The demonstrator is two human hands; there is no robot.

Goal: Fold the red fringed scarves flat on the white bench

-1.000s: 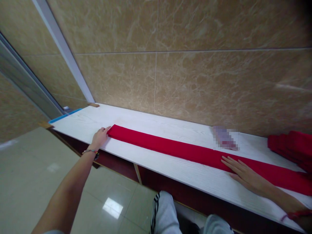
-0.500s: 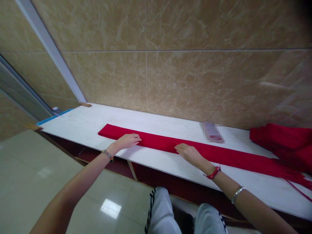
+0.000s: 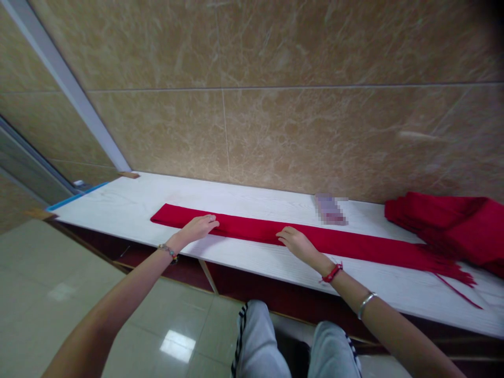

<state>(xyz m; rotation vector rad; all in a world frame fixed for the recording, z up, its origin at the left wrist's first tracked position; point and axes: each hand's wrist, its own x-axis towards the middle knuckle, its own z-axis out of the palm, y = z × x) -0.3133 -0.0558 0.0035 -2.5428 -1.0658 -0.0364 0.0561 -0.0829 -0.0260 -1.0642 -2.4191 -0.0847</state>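
A long red scarf (image 3: 252,230) lies in a flat, narrow folded strip along the white tabletop (image 3: 232,194). Its right end has a fringe, and one loose strand trails off it. My left hand (image 3: 196,229) rests at the scarf's left part, fingers bent and pressed together on the cloth. Further right, my right hand (image 3: 299,243) pinches at the near edge of the strip with thumb and fingertips. How much cloth sits between the fingers is partly hidden.
A heap of red cloth (image 3: 452,226) lies at the right, behind the fringe. A blurred-out flat object (image 3: 329,209) lies near the tiled wall (image 3: 268,142). Open dark-red shelves (image 3: 252,287) sit beneath the tabletop, just above my knees (image 3: 260,331).
The view has turned slightly right, so the table and scarf appear further left. Both hands keep nearly the same places on the scarf.
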